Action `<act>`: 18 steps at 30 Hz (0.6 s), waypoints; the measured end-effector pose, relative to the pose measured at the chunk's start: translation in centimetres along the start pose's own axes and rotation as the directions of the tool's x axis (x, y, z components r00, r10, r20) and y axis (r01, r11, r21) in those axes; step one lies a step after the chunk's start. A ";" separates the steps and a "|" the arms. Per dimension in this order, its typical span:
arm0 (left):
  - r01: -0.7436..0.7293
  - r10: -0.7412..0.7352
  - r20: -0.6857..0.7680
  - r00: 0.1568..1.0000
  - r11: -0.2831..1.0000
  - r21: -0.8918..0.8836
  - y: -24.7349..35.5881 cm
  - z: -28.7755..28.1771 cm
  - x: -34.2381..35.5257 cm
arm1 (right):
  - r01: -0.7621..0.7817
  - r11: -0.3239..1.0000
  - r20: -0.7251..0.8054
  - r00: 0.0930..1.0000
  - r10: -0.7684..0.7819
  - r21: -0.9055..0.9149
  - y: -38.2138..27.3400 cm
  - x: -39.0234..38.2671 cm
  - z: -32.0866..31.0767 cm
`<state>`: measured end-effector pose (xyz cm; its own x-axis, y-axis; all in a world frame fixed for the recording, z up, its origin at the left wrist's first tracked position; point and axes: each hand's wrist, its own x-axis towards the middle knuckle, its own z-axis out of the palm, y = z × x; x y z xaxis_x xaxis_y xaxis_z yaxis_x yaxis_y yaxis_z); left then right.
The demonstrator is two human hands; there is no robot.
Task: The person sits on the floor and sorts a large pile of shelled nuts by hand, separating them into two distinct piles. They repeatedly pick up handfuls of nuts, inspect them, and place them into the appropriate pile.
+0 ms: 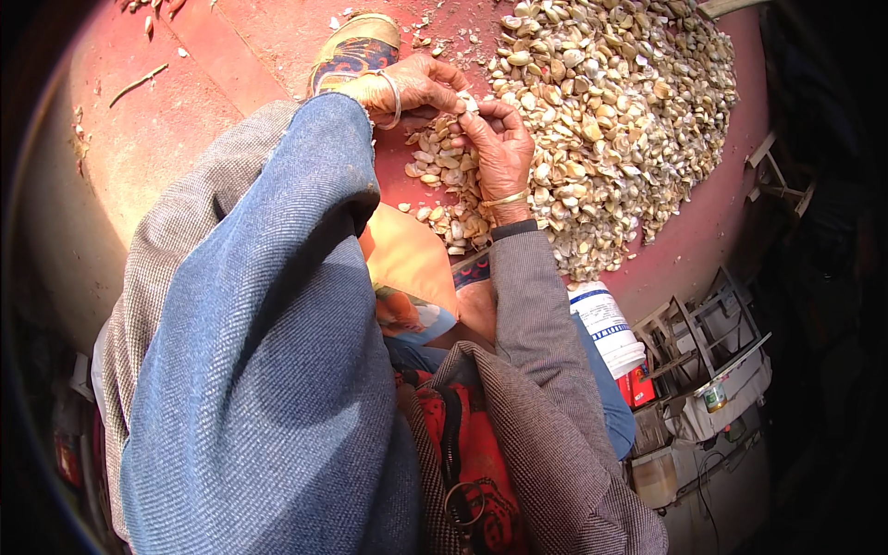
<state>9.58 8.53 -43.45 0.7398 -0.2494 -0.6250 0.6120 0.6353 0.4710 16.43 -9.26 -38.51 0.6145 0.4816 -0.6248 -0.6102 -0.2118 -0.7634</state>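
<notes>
White and small, one clove-like piece (470,105) is up at the fingertips right now, the left hand (421,85) and the right hand (504,153) meeting to pinch it between them! Just below them on the red floor (203,60) lies a small pile of pale pieces (444,171), while a far bigger heap (620,129) spreads to the right, a white bucket (603,324) sitting near its lower edge.
</notes>
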 end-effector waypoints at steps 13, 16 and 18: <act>0.033 -0.034 0.022 0.999 0.999 0.011 0.4 0.1 -0.3 | -0.084 0.953 -0.003 0.996 0.087 -0.290 -1.4 0.2 -0.2; -0.024 0.025 -0.003 1.000 0.999 0.041 -0.1 0.1 0.0 | -0.124 0.923 0.011 0.991 0.137 -0.364 -1.4 0.5 0.0; -0.036 0.037 -0.021 0.999 0.998 0.055 -0.3 0.3 0.2 | -0.168 0.921 0.021 0.982 0.187 -0.351 -1.2 0.6 0.4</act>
<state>9.58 8.07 -43.54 0.7558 -0.2106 -0.6200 0.5997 0.6028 0.5262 17.32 -8.42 -37.88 0.4792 0.4512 -0.7529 -0.4901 -0.5741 -0.6559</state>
